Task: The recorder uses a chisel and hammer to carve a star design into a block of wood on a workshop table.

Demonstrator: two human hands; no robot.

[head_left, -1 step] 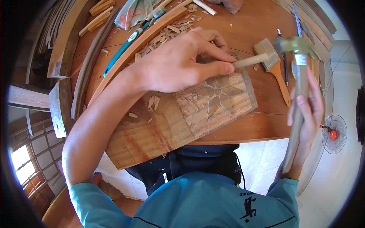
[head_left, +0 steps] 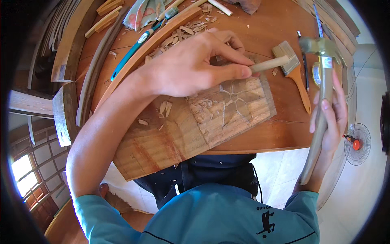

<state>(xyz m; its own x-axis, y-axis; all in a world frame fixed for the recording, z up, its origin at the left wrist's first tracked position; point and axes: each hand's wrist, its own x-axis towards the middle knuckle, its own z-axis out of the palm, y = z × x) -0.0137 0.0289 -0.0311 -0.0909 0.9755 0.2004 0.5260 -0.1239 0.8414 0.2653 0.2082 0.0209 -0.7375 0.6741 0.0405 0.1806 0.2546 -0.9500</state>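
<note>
My left hand (head_left: 191, 65) is closed in a pinch around the pale, round wooden handle of a chisel (head_left: 272, 63). The fingers hide its blade, over the far edge of a carved wooden board (head_left: 162, 140). Thin lines radiating from a small ring (head_left: 233, 97) are cut into the board's right part. My right hand (head_left: 334, 120) grips the wooden handle of a claw hammer (head_left: 318, 134), held upright on the right. The hammer's metal head (head_left: 319, 46) is to the right of the chisel handle's end, apart from it in the picture.
Wood chips (head_left: 178, 37) lie beyond my left hand, beside a long wooden strip (head_left: 134, 69) and a teal-handled brush (head_left: 130, 55). A flat paintbrush (head_left: 298, 83), a dark pencil (head_left: 304, 65) and a tape roll (head_left: 316, 73) are at right. A fan (head_left: 356, 144) stands farther right.
The hammer head has shifted right, away from the chisel's end, uncovering more of the tape roll. My right hand has moved slightly right with it. My left hand has stayed nearly in place.
</note>
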